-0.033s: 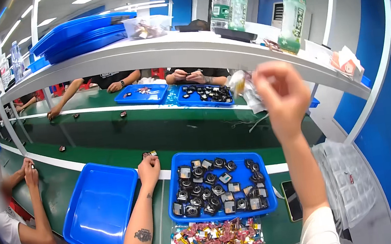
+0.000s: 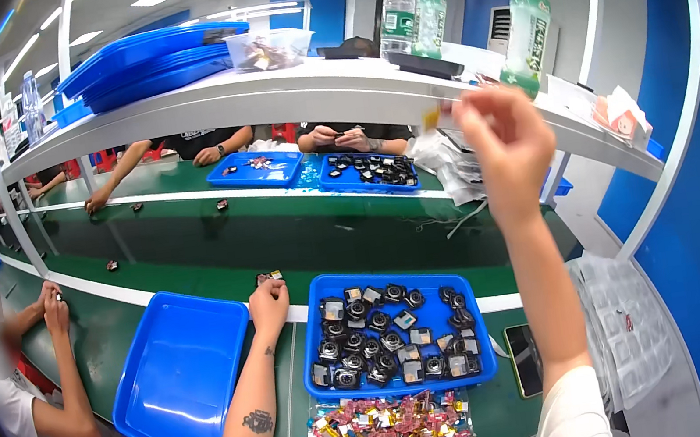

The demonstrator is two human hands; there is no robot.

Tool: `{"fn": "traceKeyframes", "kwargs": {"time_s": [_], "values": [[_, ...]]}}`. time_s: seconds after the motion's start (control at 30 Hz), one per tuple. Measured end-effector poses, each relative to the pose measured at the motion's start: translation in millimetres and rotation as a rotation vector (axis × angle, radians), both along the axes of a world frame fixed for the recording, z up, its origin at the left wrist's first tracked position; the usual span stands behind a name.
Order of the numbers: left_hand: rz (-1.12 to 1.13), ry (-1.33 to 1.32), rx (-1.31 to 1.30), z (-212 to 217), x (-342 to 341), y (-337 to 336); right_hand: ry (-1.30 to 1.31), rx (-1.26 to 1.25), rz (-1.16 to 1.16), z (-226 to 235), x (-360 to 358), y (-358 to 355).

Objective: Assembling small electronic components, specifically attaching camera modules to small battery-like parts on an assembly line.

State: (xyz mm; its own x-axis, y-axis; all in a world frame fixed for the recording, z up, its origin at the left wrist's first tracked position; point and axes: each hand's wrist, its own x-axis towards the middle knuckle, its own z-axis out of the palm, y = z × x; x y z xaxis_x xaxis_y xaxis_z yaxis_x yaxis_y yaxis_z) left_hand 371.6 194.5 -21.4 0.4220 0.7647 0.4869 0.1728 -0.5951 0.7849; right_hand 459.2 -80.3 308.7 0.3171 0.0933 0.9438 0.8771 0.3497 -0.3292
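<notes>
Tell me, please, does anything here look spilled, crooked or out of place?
Nothing stands out. The black parts lie inside their blue tray, the second blue tray sits flat, and the bottles stand upright on the shelf.

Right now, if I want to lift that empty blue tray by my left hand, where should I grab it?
Probably by the raised rim of the empty blue tray, at its near right edge, coming from above: it lies flat, and your left hand is beside that side.
</notes>
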Motion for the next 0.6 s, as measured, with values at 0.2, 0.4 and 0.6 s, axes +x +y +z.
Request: {"fn": "traceKeyframes", "kwargs": {"time_s": [0.2, 0.4, 0.6], "values": [[-0.034, 0.026, 0.003, -4.4, 6.2, -1.7, 0.021, 0.13, 0.119, 78.7, 34.5, 69.9], [-0.058, 0.031, 0.008, -2.9, 4.0, -5.0, 0.168, -0.02, -0.008, 140.6, 43.3, 179.4], [-0.084, -0.003, 0.015, -5.1, -1.8, -3.6, 0.243, -0.162, 0.017, 125.2, 37.1, 208.2]]}}
